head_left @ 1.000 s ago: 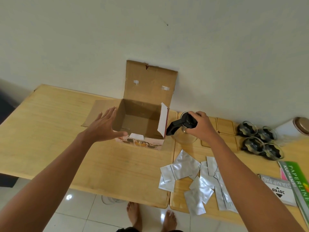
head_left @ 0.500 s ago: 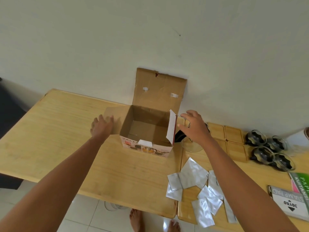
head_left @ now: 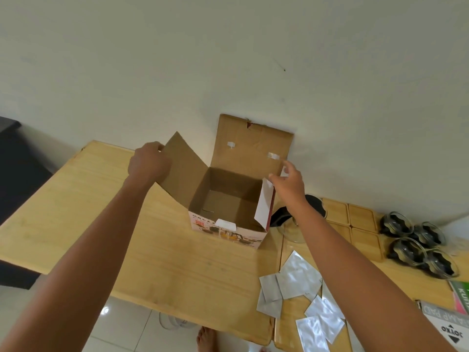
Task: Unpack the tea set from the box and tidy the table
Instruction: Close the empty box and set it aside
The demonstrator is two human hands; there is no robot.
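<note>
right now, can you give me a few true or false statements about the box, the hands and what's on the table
1. The cardboard box looks empty inside. True.
2. The left hand grips the edge of the box's left flap. True.
3. The right hand is holding the glass teapot. False: it is at the box's white right flap; the teapot stands on the table beside the box, below that forearm.
4. The silver sachets are stacked inside the box. False: they lie scattered on the table in front, to the right of the box.
5. Four glass cups sit grouped at the right of the table. True.
</note>
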